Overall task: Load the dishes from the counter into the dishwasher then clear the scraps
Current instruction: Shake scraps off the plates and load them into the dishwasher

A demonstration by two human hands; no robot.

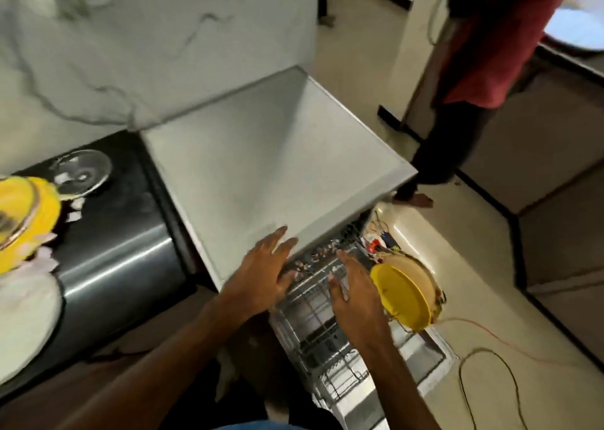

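Observation:
The dishwasher (261,155) stands open below its grey top, with a wire rack (313,315) pulled out. A yellow plate (400,294) and a tan plate (413,266) stand on edge at the rack's right side. My left hand (261,276) lies with straight fingers at the front edge of the dishwasher top, over the rack. My right hand (354,291) rests with straight fingers on the rack, just left of the yellow plate. On the dark counter (130,207) at left sit a yellow dish (29,214), a clear glass bowl (83,171) and a white plate (26,318) with scraps (73,215).
Another person (467,80) in a red top stands at the right, a bare foot (415,199) near the dishwasher's far corner. A black cable (483,364) and an orange cord (490,335) lie on the floor right of the open door (434,361). A marble wall (147,37) rises behind.

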